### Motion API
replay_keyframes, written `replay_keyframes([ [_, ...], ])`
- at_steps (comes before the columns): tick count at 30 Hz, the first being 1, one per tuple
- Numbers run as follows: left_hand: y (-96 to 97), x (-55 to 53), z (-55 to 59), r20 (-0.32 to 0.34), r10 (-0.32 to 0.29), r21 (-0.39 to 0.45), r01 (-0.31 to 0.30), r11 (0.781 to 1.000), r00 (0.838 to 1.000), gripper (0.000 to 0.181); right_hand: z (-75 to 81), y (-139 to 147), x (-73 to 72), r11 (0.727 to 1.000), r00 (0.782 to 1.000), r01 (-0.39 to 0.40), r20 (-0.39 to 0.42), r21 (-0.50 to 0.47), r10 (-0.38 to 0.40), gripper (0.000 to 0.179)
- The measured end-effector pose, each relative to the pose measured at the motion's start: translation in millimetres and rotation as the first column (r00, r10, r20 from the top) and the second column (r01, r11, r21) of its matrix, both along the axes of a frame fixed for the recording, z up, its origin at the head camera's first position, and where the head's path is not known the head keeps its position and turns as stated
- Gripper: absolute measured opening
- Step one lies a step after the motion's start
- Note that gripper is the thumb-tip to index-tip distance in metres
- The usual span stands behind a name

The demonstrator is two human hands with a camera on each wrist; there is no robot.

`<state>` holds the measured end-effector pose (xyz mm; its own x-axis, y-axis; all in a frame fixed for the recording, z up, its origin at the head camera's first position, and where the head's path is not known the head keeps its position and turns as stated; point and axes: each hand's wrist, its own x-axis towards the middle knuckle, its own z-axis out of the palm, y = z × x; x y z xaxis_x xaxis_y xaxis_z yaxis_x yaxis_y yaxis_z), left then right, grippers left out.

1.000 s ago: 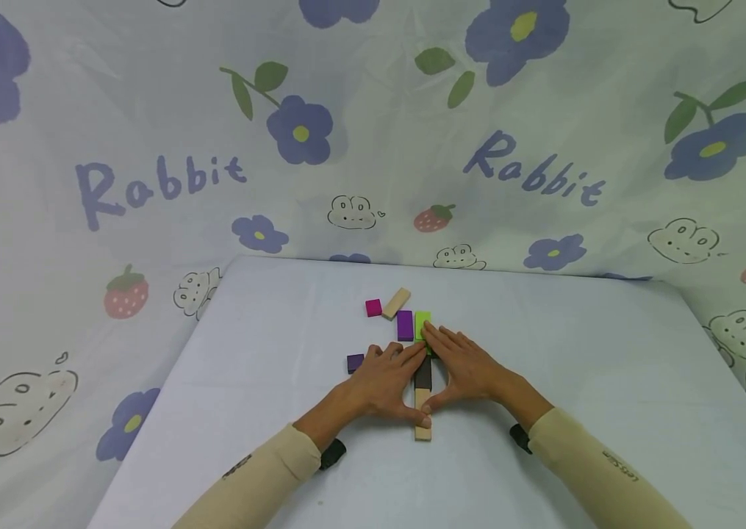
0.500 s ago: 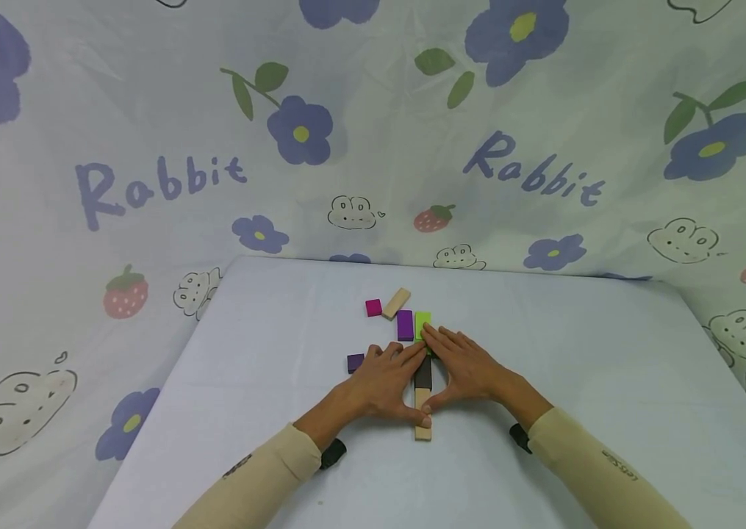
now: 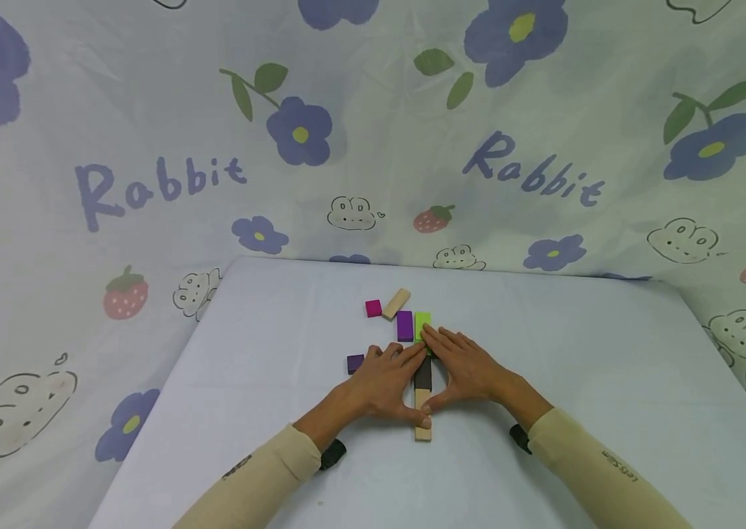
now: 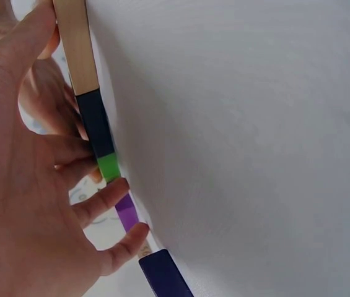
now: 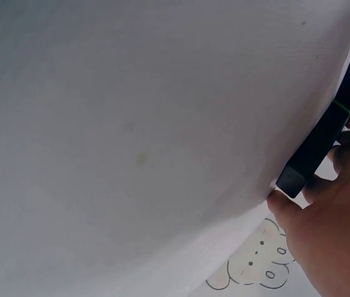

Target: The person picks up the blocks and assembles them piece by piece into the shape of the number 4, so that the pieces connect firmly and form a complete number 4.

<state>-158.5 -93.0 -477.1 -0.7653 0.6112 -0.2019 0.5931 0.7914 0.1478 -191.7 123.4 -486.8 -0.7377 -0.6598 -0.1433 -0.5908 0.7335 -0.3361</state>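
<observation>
A straight row of small blocks runs away from me: pale wooden blocks (image 3: pixel 422 433) nearest, then a dark block (image 3: pixel 423 376), then green, with a light green block (image 3: pixel 422 322) at the far end. My left hand (image 3: pixel 382 382) lies along the row's left side, thumb on the wooden part and index fingertip by the green part. From the right, my right hand (image 3: pixel 472 371) touches the row, fingers by the light green block and thumb near the wooden one. The left wrist view shows spread fingers beside the dark block (image 4: pixel 95 124). Part of the row is hidden under my hands.
A purple block (image 3: pixel 404 325) stands left of the light green one. Behind it are a pink block (image 3: pixel 373 308) and a slanted wooden block (image 3: pixel 396 303). Just left of my left hand sits a dark purple block (image 3: pixel 355 364). A white cloth (image 3: pixel 578 330) covers the table.
</observation>
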Motion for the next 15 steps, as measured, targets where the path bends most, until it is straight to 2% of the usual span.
replay_keyframes([
  [15, 0.4, 0.8, 1.0, 0.011, 0.004, 0.005, -0.004, 1.000, 1.000, 0.115, 0.6, 0.3, 0.9, 1.000, 1.000, 0.015, 0.013, -0.009, -0.015, 0.135],
])
